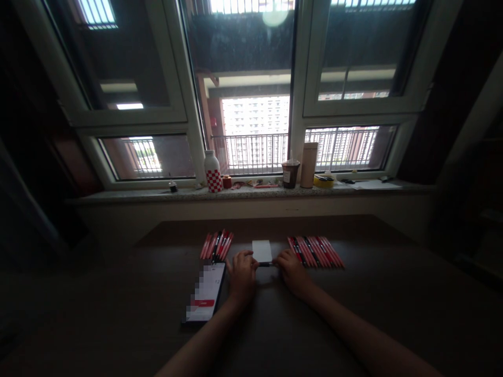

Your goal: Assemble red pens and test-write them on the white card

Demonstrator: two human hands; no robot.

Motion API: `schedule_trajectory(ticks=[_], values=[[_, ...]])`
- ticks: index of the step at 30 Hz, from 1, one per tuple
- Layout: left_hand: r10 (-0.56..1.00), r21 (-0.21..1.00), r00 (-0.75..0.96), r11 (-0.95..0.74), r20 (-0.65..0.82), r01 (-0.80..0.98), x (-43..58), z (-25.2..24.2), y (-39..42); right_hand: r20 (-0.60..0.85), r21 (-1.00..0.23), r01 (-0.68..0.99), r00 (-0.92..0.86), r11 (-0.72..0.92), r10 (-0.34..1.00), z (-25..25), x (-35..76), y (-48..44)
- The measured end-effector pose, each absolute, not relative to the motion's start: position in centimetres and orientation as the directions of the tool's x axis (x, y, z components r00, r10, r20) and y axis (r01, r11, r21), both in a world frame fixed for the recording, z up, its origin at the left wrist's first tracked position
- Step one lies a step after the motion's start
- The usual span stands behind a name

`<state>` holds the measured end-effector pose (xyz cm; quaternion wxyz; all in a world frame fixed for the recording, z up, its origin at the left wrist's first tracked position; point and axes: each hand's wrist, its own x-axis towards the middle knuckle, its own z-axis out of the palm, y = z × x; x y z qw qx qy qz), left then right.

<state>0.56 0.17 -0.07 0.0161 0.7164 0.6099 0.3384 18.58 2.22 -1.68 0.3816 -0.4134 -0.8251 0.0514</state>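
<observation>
A slim black pen [265, 264] lies level between my two hands, just at the near edge of a small white sheet of paper [262, 251]. Fingers of my left hand [241, 276] close on its left end. On its right end are the closed fingers of my right hand [293, 270]. Left of the paper, a row of pink, red and black pens or pencils [216, 246] lies side by side. A larger row of similar pens or pencils [315, 252] lies beyond my right hand.
A phone [208, 293] with its screen lit lies on the dark table [353, 314], left of my left hand. On the windowsill stand a red-and-white checked bottle [212, 173], a drink cup [290, 174], a tall tan flask [308, 165] and a yellow tape roll [324, 181].
</observation>
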Motion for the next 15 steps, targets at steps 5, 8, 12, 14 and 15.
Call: schedule_trajectory(ticks=[5,8,12,14,15], values=[[0.889,0.449,0.011,-0.242,0.458,0.860,0.58,-0.06,0.18,0.568,-0.406,0.643,-0.378,0.649,0.731,-0.81,18.34,1.56],[0.893,0.455,0.013,-0.242,0.450,0.857,0.64,0.05,0.10,0.561,-0.418,0.665,-0.347,0.619,0.751,-0.66,18.26,1.49],[0.893,0.469,0.022,-0.258,0.450,0.845,0.62,0.18,0.00,0.582,-0.379,0.680,-0.352,0.628,0.733,-0.97,18.29,1.84],[0.891,0.476,0.028,-0.268,0.453,0.838,0.57,0.12,0.05,0.590,-0.357,0.689,-0.358,0.631,0.724,-1.18,18.32,2.03],[0.890,0.477,0.031,-0.273,0.456,0.835,0.54,0.07,0.09,0.593,-0.348,0.693,-0.359,0.631,0.721,-1.28,18.34,2.10]])
